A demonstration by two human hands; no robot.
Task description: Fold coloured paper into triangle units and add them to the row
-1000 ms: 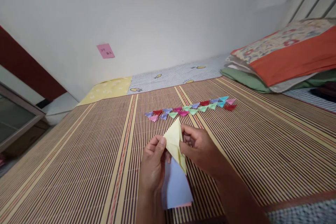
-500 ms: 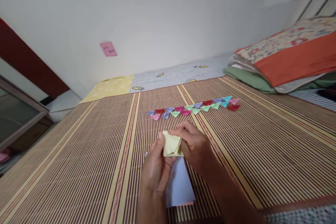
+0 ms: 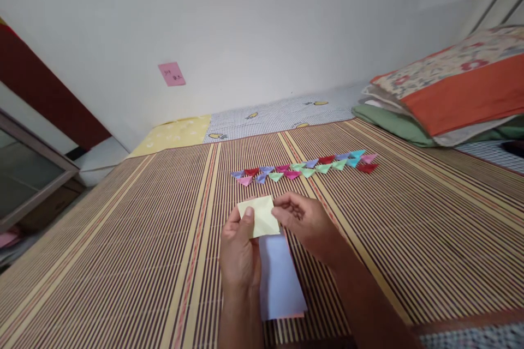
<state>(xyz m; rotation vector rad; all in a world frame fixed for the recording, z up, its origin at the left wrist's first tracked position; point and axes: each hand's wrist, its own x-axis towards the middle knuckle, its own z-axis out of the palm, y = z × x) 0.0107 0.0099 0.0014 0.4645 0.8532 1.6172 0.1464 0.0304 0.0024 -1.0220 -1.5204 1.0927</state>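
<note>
**Pale-yellow paper square (image 3: 265, 219) between the 2 hands**

The left hand (image 3: 239, 253) pinches its left side, thumb on top; the right hand (image 3: 308, 224), fingers bent, is at its right edge, whether grasping I cannot tell. Folding seems in hand; the next crease would call for matched edges.

I observed the mat (image 3: 164, 256) spread before the person. On it, nearest the body, lay a stack of sheets (image 3: 283, 283), between the left wrist and right forearm. Just beyond the stack, a paper piece (image 3: 265, 221) sat between the left hand (image 3: 240, 256) and the right hand (image 3: 313, 226). Farther out, folded pieces (image 3: 308, 173) lay in two rows running left to right. Behind the mat, cloth (image 3: 274, 114) reached the wall (image 3: 266, 27), which bore a note (image 3: 172, 74) left of centre. A pillow (image 3: 470, 98) topped folded bedding (image 3: 397, 126) at far right.
</note>
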